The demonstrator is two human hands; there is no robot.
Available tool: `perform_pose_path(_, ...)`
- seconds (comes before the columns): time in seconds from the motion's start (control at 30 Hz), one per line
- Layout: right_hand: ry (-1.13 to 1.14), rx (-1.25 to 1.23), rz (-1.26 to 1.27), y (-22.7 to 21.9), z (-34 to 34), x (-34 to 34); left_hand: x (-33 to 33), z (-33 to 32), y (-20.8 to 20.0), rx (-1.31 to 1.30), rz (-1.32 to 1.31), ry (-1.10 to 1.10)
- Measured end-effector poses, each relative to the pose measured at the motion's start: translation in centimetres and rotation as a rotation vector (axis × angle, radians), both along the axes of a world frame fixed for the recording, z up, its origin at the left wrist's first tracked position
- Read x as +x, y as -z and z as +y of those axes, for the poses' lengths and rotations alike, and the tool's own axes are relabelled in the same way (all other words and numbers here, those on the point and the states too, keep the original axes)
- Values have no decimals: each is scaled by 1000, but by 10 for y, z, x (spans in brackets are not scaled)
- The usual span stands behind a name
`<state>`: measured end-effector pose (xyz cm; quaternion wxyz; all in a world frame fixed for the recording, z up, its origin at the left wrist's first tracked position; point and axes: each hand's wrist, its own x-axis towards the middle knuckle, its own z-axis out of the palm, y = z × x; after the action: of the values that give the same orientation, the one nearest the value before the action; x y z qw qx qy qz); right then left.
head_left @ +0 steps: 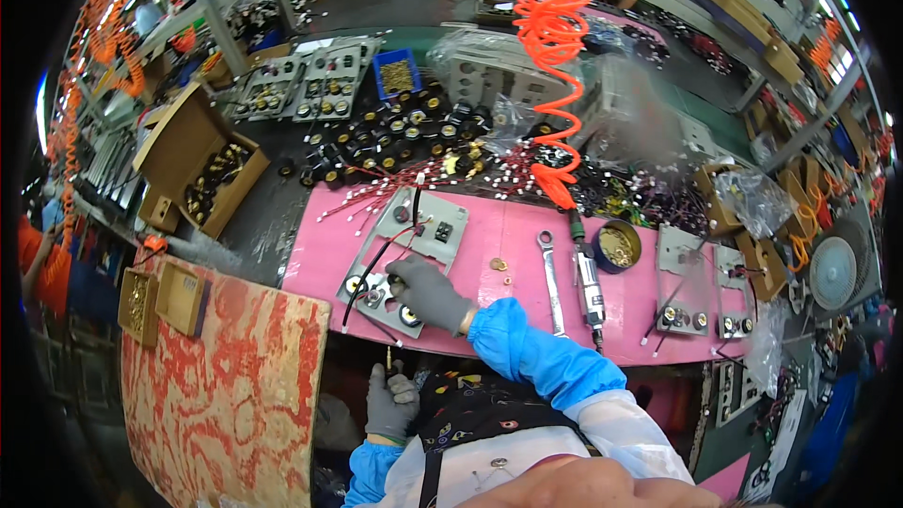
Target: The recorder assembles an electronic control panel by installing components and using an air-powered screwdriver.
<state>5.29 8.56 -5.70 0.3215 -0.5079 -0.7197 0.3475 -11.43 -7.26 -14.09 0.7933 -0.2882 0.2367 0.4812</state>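
Observation:
A grey metal panel [435,226] lies on the pink work surface in front of me, fitted with round black-and-brass parts, black switches and loose wires. Over its near end, my right hand [428,292] in a grey glove has its fingers curled down at the round parts. What those fingertips grip is hidden. Below the table edge, my left hand [391,403], also gloved, is closed with a thin brass-coloured rod [388,357] sticking up from it. A black cable [367,271] loops across the panel's left side.
Right of the panel lie brass nuts [498,264], a wrench [550,282], an air screwdriver [589,287] on a coiled orange hose [555,56], and a round tin [617,245]. Wire bundles and black round parts [395,132] pile behind. A patterned board [226,376] stands at left.

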Motion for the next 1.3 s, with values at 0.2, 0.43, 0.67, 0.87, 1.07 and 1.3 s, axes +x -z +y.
perform_pose_path(0.2,-147,-158,132,-12,-17,18,8,0,-21,-78,-73,-3)
perform_pose_path(0.43,-353,-249,183,-17,-46,32,23,0,-45,118,116,122)
perform_pose_path(0.67,-420,-224,191,-24,-54,42,32,1,-57,355,152,263)
perform_pose_path(0.87,-389,-203,204,-20,-49,48,28,-4,-8,937,979,432)
perform_pose_path(1.07,-222,22,194,-1,-38,52,35,0,-36,1636,2574,828)
perform_pose_path(1.3,-173,30,66,-29,-48,57,41,-4,-12,1195,1541,535)
